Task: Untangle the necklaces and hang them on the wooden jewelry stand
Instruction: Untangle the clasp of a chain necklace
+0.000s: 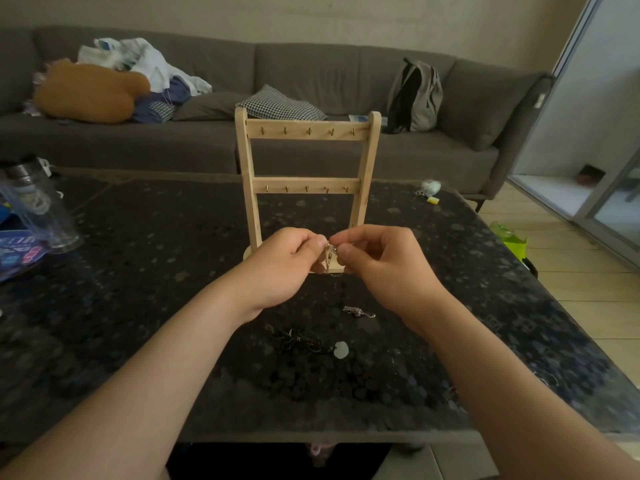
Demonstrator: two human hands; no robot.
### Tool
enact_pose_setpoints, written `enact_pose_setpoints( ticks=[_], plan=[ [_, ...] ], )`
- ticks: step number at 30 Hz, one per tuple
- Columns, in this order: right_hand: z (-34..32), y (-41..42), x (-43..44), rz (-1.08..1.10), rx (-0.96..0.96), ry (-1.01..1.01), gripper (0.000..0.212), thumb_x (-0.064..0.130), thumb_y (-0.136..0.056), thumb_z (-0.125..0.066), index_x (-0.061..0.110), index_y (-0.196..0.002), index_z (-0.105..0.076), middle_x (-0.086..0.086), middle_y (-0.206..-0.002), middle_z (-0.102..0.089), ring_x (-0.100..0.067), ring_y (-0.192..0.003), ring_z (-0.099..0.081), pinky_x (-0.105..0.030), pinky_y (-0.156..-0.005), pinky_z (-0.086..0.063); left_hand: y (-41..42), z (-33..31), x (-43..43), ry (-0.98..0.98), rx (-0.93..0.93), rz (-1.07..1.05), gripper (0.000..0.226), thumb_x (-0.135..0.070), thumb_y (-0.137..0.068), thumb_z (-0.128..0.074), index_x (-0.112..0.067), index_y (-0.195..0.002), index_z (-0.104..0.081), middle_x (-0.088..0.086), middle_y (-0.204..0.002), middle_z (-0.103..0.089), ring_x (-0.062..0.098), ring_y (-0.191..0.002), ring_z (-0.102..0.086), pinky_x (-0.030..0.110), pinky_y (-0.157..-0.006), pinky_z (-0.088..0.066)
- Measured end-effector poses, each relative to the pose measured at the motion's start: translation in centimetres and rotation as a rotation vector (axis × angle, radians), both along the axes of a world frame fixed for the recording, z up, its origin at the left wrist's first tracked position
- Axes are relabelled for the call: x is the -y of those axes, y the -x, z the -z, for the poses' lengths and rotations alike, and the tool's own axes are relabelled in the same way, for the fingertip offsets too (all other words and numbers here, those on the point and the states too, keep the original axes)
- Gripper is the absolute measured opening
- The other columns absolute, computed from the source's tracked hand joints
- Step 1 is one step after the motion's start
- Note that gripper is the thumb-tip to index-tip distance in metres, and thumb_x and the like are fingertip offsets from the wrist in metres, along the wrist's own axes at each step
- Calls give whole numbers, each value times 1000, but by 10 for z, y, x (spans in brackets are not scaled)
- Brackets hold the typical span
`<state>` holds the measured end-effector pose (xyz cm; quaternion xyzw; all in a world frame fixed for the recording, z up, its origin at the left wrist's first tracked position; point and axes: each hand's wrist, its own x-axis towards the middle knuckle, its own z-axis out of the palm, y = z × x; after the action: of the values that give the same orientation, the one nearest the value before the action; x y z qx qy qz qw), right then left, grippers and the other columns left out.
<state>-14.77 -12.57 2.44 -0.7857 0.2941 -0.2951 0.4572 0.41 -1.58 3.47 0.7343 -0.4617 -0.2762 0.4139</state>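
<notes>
The wooden jewelry stand (pixel 306 157) stands upright mid-table, two crossbars with small hooks, all bare. Just in front of its base, my left hand (pixel 282 268) and my right hand (pixel 384 266) pinch a thin silver necklace (pixel 330 258) between thumbs and fingertips; its chain droops in a short loop below them. On the dark table (pixel 138 306) beneath my hands lie a small silver chain piece (pixel 358 311) and a tangled dark cord necklace (pixel 299 341) with a pale round pendant (pixel 340 349).
A clear tumbler (pixel 38 206) and blue packaging (pixel 17 252) sit at the table's left edge. Small items (pixel 429 190) lie at the far right corner. A grey sofa (pixel 311 77) with cushions, clothes and a backpack runs behind. A green bag (pixel 512 239) stands on the floor at right.
</notes>
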Motion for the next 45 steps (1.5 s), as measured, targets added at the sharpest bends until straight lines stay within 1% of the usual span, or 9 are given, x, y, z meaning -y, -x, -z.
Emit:
enact_pose_setpoints(
  ticks=[6,12,17,23,27,31,36,41,45],
  plan=[
    [0,1,2,61,4,109,24,11,-107,-61,26,-110,-80,5,-91,-75,-5,-82,-68,-16,-71,-53,-2,1,-1,-43,-24,55,44,-46,-114,-37,-22,-104,-72,-2,-98,-78,22,-108,-72,52,-108,-54],
    [3,-4,-1,115,-23,114,23,12,-110,-54,24,-113,-73,11,-89,-67,-2,-75,-60,-17,-69,-45,0,-4,-3,110,-15,18,38,-37,-113,-50,-15,-99,-77,-4,-90,-78,12,-99,-76,49,-106,-57],
    [4,-2,-2,29,-62,150,23,13,-110,-53,22,-113,-74,7,-67,-60,-2,-49,-47,-15,-48,-39,2,-6,-3,139,-334,-7,30,-27,-112,-55,-10,-101,-77,0,-102,-80,17,-101,-77,55,-108,-57],
    [1,-4,-6,72,-97,227,29,12,-112,-48,22,-121,-73,6,-88,-66,6,-54,-57,-11,-50,-42,4,-10,-1,121,-614,-89,33,-24,-99,-52,-20,-67,-52,14,-112,-77,27,-103,-74,51,-105,-54],
    [2,-4,-7,72,-90,184,27,13,-112,-47,19,-120,-72,4,-72,-64,0,-45,-50,-14,-44,-37,2,-12,-2,216,-717,-198,7,-8,-99,-63,-10,-95,-68,11,-105,-81,28,-106,-79,52,-106,-58],
    [0,-4,-10,43,-142,244,24,14,-112,-51,20,-125,-71,11,-84,-66,6,-60,-58,-10,-57,-44,-2,-9,-3,247,-683,-251,13,-4,-100,-68,-8,-113,-67,12,-107,-83,25,-103,-81,52,-103,-60],
    [2,-6,-12,-1,-358,451,20,13,-107,-59,16,-117,-75,15,-94,-59,5,-75,-54,-18,-85,-48,-4,-6,-4,292,-699,-263,15,0,-102,-64,-15,-104,-62,8,-98,-81,25,-99,-79,48,-96,-62],
    [3,-3,-10,130,-315,249,12,16,-97,-68,21,-90,-77,9,-76,-71,-5,-68,-67,-5,-57,-45,-3,-9,-4,290,-680,-256,15,-4,-99,-64,-19,-97,-62,8,-99,-73,26,-105,-74,49,-99,-59],
    [0,-5,-11,158,-32,-243,14,15,-100,-69,13,-92,-79,-4,-83,-80,-20,-85,-80,-27,-76,-66,-6,-6,-2,306,-679,-277,22,4,-96,-68,-15,-98,-56,16,-111,-66,34,-114,-74,50,-97,-64]
  ],
)
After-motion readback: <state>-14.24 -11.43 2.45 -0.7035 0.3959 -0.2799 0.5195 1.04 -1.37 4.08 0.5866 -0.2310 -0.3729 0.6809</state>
